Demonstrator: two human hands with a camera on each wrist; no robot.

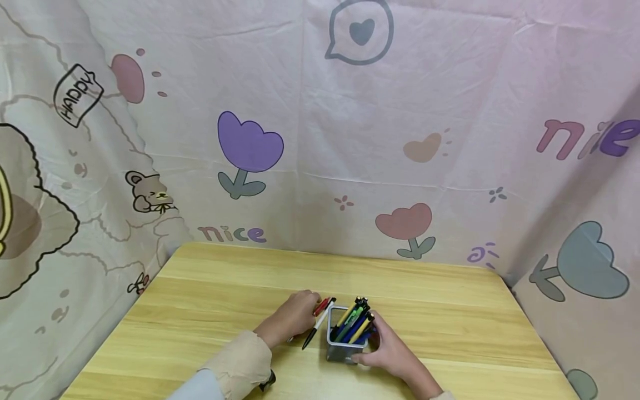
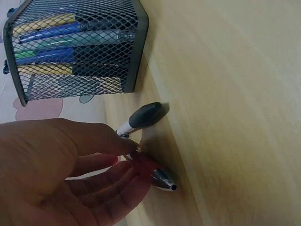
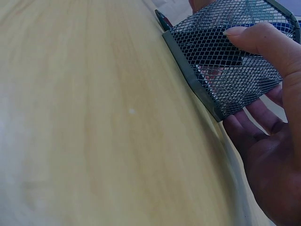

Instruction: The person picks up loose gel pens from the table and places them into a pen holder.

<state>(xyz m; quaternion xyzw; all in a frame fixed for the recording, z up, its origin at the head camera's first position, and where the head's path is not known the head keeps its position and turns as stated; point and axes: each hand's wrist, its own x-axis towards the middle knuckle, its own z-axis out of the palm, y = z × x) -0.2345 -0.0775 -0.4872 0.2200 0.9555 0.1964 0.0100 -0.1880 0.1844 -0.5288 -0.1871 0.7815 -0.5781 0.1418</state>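
My left hand (image 1: 297, 314) pinches a red pen (image 2: 146, 165) with a silver tip between thumb and fingers, low over the table. Close by, a white pen (image 1: 319, 323) with a black grip (image 2: 145, 115) slants between that hand and the pen holder; whether the fingers touch it, I cannot tell. The square mesh pen holder (image 1: 342, 353) contains several pens (image 1: 356, 322) with yellow, blue and green barrels. My right hand (image 1: 390, 350) grips the holder from its right side. In the right wrist view, its thumb presses on the mesh (image 3: 211, 56) and other fingers reach round behind.
Underneath is a light wood-grain table (image 1: 425, 300). A printed cloth (image 1: 320, 139) with flowers and cartoon figures hangs behind the table and along both sides. A dark object (image 1: 268, 381) shows beside the left sleeve.
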